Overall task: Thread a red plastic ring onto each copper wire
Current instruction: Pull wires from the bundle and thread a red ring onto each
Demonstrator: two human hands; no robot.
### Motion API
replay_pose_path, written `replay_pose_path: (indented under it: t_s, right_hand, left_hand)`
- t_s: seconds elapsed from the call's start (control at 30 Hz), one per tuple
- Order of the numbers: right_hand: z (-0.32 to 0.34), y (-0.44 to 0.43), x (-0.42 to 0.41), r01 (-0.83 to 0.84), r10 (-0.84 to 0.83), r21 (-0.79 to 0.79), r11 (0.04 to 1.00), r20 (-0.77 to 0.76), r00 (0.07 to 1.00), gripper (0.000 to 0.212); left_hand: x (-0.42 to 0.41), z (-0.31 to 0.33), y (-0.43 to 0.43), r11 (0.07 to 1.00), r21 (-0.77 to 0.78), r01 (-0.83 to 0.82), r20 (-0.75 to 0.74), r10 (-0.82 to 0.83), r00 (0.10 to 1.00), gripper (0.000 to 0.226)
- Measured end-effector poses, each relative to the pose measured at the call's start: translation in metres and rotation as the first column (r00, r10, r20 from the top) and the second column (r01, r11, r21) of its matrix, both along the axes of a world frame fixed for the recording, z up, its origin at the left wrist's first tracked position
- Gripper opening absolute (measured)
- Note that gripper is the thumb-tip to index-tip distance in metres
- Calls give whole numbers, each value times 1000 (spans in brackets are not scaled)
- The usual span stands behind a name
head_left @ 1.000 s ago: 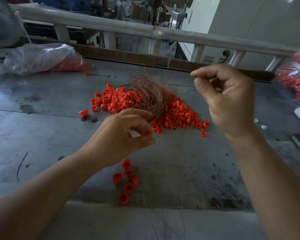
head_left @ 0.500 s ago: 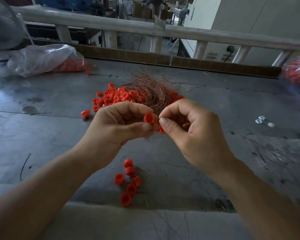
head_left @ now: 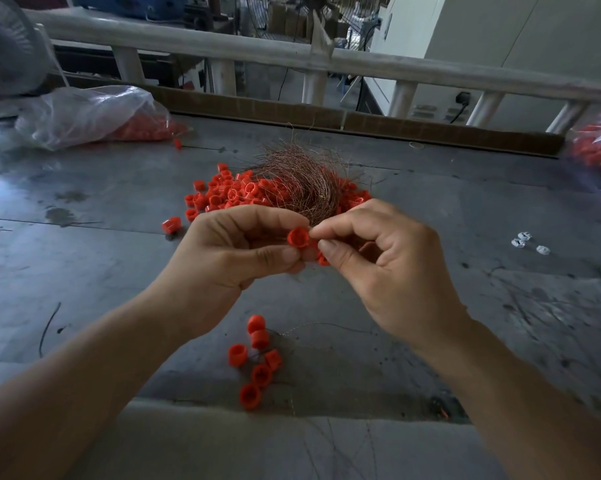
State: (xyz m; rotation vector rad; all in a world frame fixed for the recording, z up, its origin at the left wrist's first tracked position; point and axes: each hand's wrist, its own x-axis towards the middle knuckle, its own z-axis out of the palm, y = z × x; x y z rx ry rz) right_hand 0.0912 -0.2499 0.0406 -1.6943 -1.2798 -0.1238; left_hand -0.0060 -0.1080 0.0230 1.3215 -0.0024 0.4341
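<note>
My left hand (head_left: pixel 229 251) pinches a red plastic ring (head_left: pixel 298 237) between thumb and fingers above the table. My right hand (head_left: pixel 378 261) meets it from the right, thumb and forefinger pinched at the ring's edge; the thin wire between them is too fine to make out. Behind the hands lies a tangled bundle of copper wires (head_left: pixel 299 181) on a heap of loose red rings (head_left: pixel 229 197). Several red rings on wires (head_left: pixel 257 358) lie near the table's front edge.
A clear plastic bag with red rings (head_left: pixel 94 114) lies at the back left, another bag of rings (head_left: pixel 600 150) at the right edge. Small white parts (head_left: pixel 527 242) sit on the grey metal table (head_left: pixel 465 209). A railing (head_left: pixel 292 53) runs behind.
My right hand came down from its raised position to meet my left hand at the ring. My left hand lifted the ring slightly; both hands now stay close together.
</note>
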Motion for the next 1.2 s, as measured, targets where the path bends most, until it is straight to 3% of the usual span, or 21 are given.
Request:
replay_pose_path:
  t_s: [0.2,0.37,1.2]
  right_hand:
    - [1,1,-1,-41,43,21,999,-123,991,30]
    - [4,-1,-4,-41,42,8,999,-128,991,34]
    - [5,-1,-4,-15,10,-24,1000,-211,977,33]
  left_hand:
    - [1,-2,0,1000,-21,-5,-20,4,1000,31]
    - [1,-4,1,1000,-1,24,-8,-24,1000,37]
    - [-3,1,-2,999,46,-8,-50,10,999,29]
